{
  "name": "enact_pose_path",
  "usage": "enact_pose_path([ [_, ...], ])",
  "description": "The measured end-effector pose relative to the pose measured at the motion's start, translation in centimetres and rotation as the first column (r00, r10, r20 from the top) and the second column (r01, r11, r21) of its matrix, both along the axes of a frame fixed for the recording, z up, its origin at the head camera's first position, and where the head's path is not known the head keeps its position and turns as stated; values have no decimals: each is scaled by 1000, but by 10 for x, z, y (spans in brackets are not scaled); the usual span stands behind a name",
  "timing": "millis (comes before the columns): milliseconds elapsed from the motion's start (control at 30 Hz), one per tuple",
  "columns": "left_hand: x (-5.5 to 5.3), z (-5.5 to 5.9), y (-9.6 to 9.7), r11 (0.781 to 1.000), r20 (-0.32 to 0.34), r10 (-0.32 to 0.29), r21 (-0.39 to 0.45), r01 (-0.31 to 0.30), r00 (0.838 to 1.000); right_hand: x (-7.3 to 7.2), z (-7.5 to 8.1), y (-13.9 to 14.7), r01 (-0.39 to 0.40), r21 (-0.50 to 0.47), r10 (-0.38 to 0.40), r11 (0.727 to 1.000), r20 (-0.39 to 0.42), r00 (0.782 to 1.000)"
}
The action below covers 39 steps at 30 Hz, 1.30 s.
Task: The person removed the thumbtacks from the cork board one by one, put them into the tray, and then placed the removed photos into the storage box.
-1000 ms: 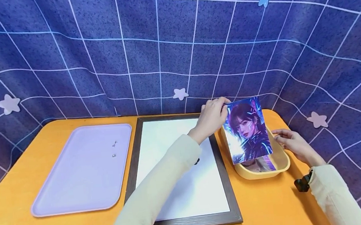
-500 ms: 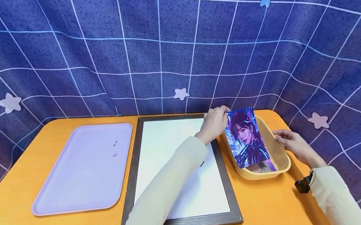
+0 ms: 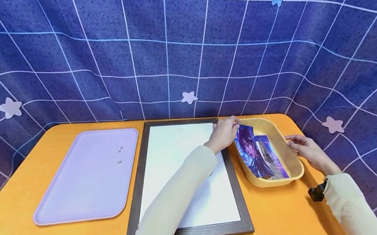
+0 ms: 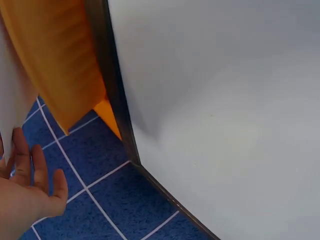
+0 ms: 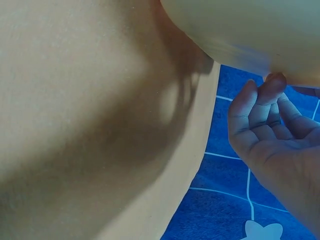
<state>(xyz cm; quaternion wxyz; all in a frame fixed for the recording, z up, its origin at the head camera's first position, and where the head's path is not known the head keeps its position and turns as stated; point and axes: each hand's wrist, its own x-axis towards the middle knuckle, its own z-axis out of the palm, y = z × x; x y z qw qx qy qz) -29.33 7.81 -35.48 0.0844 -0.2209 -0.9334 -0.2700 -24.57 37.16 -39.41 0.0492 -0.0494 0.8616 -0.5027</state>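
Observation:
My left hand (image 3: 224, 133) pinches a glossy picture print (image 3: 248, 147) near its upper left corner. The print, a purple and blue portrait, hangs tilted over the left side of a yellow bin (image 3: 284, 150) and faces right. Inside that bin lies a second purple print (image 3: 271, 156), partly covered by the first. In the left wrist view, the pale back of the held print (image 4: 12, 90) shows beside the fingers. My right hand (image 3: 309, 152) grips the bin's right rim; the right wrist view shows curled fingers (image 5: 272, 87) against its underside.
A dark-framed white board (image 3: 178, 152) lies left of the bin, under my left forearm. Farther left is a lilac tray (image 3: 88, 176) with several tiny metal pieces (image 3: 119, 150). The orange table (image 3: 279, 211) ends at a blue gridded curtain (image 3: 152, 60).
The held print has been lowered and turned leftward, uncovering more of the bin and the second print. My left hand has dropped slightly. My right hand stays on the rim.

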Motion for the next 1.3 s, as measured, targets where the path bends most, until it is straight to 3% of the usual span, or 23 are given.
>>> enact_pose_path([
  [300,4,-9,-3,981,-8,-117,-154,114,993,0,0,-1,-11,13,11,1000,-7,1000],
  [633,8,-15,-3,935,118,-230,-250,253,966,1,-1,1,-15,3,15,1000,-19,1000],
  [800,9,-17,-1,923,105,-220,-301,241,970,1,-2,0,-13,5,14,1000,-18,1000],
  [1100,12,-15,1,923,69,-176,-335,189,982,1,-3,0,-8,3,8,1000,-22,1000],
  [1300,13,-14,-2,921,29,-205,-332,203,978,3,0,-1,-13,-4,13,1000,-26,1000],
])
